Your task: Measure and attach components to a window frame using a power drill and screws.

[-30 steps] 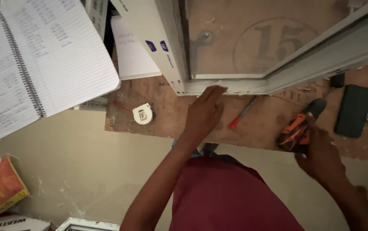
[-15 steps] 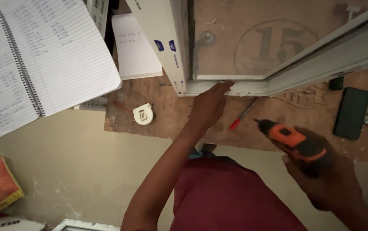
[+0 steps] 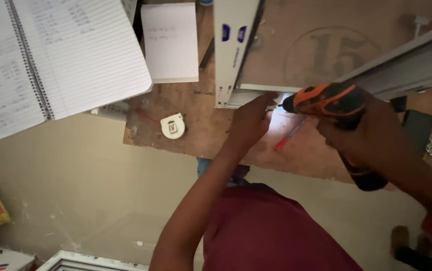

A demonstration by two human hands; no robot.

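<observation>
while right hand [image 3: 371, 135] grips drill [image 3: 334, 100], left hand [image 3: 248, 123] flat; tape measure [image 3: 173, 125] nearby

A brown wooden counter [image 3: 201, 125] holds the things. A small white tape measure [image 3: 173, 125] lies near its front edge. A red pen [image 3: 289, 135] lies to the right of it. A white window frame [image 3: 231, 50] rests on the counter. A white notepad [image 3: 170, 42] and a big open notebook [image 3: 50, 60] lie at the left.
</observation>
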